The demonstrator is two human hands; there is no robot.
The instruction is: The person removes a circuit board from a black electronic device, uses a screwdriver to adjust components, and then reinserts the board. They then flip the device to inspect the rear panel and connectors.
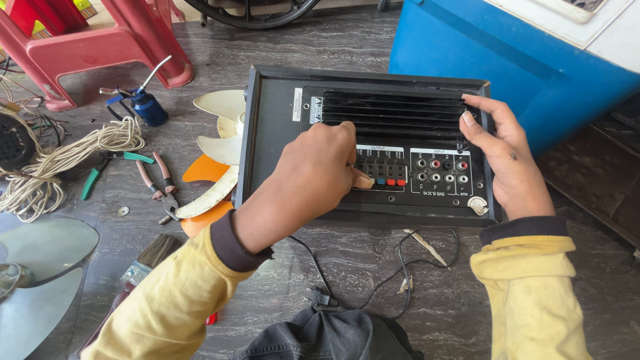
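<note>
At the far left a loose coil of cream cord (63, 160) lies on the dark stone floor (373, 267), with green-handled pliers (107, 170), red-handled pliers (157, 187) and a blue metal oil can (147, 103) near it. A cream plastic fan blade (217, 150) sits just left of the black box-shaped amplifier (273, 133), which lies back panel up in the middle of the scene.

The left hand (307, 180) has its fingers curled together, thumb pressing the row of spring terminals (383, 175); too hard a push could snap a small lever.

The right hand (507, 163) rests open along the amplifier's right edge, fingertips on the ribbed heat sink (393, 113); if it slackens, the box may slide.

The black mains lead (373, 280) trails near the knees and could snag.
</note>
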